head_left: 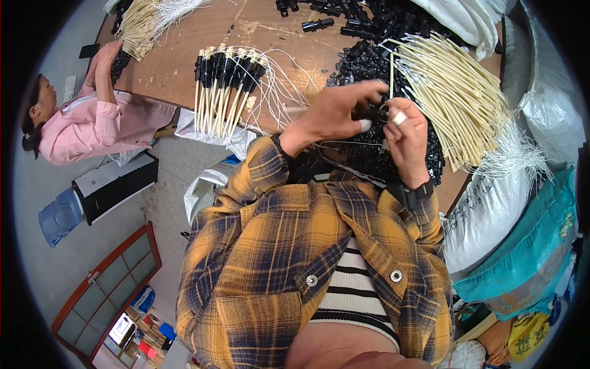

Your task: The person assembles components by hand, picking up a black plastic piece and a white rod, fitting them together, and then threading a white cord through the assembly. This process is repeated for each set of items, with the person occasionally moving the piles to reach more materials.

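My right hand (407, 132), white tape round one finger, pinches the lower end of a slim cream-coloured rod (391, 75). A small black fitting (384, 113) shows at its fingertips. Just to the left, my left hand (335, 112) has its thumb and fingers apart, the thumb tip wrapped in white; its fingertips are partly blurred beside the fitting. Under both hands lies a heap of small black plastic parts (358, 69). A large bundle of cream rods (452, 101) with white cords (513, 150) rests to the right.
Left of my hands sits a group of cream rods with black fittings (224, 77) and white cords on the brown table (166, 71). Larger black fittings (318, 24) lie at the back. White sacks (491, 215) stand at the right. A co-worker in pink (101, 126) works at the far left.
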Tool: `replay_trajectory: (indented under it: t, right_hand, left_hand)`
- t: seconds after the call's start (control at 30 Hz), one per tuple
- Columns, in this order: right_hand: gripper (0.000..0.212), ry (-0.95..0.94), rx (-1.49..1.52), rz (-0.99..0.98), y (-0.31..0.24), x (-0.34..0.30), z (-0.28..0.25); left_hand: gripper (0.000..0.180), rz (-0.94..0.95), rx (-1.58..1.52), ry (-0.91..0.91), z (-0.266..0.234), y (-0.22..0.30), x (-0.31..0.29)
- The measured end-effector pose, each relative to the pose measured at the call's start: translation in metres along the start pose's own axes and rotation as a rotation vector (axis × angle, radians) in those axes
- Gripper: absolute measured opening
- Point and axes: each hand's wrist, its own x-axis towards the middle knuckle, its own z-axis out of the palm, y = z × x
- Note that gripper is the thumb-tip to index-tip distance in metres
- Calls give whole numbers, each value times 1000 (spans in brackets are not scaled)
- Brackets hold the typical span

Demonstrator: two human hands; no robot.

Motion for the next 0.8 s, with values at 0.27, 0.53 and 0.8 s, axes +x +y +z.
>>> replay_trajectory:
  t: [0.27, 0.53, 0.8]
  right_hand:
    - [25, -241, -1805, -541, -18, -9, 8]
    - [19, 144, -1300, -67, -9, 7, 29]
    - [7, 53, -1487, -657, -26, 4, 53]
  left_hand:
    - [27, -22, 266, -65, -14, -14, 0]
    - [26, 182, 620, -27, -13, 2, -8]
    - [8, 351, 918, 597, -127, -29, -35]
